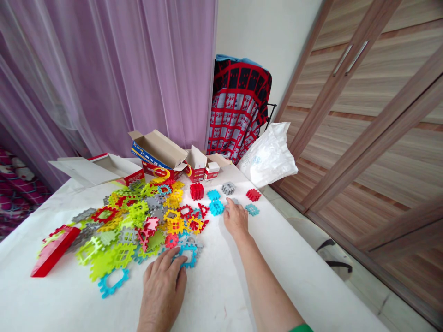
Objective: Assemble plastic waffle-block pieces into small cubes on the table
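Note:
My left hand [162,282] rests at the near edge of a loose pile of plastic interlocking pieces [122,251]. Its fingers are spread, with the index finger at a blue square frame piece [188,255]. My right hand [236,218] lies farther forward, index finger extended and thumb apart. Just beyond its fingers a grey piece [235,201] shows, partly hidden. Close on its left is a blue stack [216,207], with a smaller blue stack [213,194] behind. A grey stack [228,187], a red stack [197,191], red pieces [254,195] and teal pieces [252,210] surround it.
Opened cardboard boxes [157,150] stand along the table's back edge, with a small red-and-white box [212,170] beside them. A red box lid [55,253] lies left. A white plastic bag [268,157] sits at the back right corner. The white table [297,263] ends diagonally on the right.

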Demonstrator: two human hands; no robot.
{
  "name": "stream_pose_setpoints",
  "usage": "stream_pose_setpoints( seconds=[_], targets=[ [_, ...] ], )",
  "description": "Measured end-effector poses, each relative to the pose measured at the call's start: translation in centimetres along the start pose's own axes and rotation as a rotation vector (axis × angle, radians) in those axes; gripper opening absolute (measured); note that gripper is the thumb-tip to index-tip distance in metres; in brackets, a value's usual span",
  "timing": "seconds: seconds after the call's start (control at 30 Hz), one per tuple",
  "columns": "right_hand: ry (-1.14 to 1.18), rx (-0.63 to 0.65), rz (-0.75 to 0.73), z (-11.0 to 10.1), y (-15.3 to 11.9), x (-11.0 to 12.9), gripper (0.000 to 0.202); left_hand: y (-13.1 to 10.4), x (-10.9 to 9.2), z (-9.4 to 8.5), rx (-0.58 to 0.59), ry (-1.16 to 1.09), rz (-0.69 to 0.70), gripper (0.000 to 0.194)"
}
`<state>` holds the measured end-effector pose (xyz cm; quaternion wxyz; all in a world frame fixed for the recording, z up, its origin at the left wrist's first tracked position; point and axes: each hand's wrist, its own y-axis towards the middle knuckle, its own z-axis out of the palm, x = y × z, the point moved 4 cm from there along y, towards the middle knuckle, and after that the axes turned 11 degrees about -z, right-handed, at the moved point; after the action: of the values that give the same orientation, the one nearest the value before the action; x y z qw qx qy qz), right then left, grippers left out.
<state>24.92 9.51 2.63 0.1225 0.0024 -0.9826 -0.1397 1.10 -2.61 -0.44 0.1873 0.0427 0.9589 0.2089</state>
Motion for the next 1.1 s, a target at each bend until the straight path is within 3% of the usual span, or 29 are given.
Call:
stream_pose_setpoints(
  seconds=[1.1],
  targets=[
    [0.043, -0.05, -0.031, 0.18, 0.17, -0.11, 0.05, -0.06, 0.2, 0.28, -0.004, 0.023, 0.027, 0.026]
  ],
)
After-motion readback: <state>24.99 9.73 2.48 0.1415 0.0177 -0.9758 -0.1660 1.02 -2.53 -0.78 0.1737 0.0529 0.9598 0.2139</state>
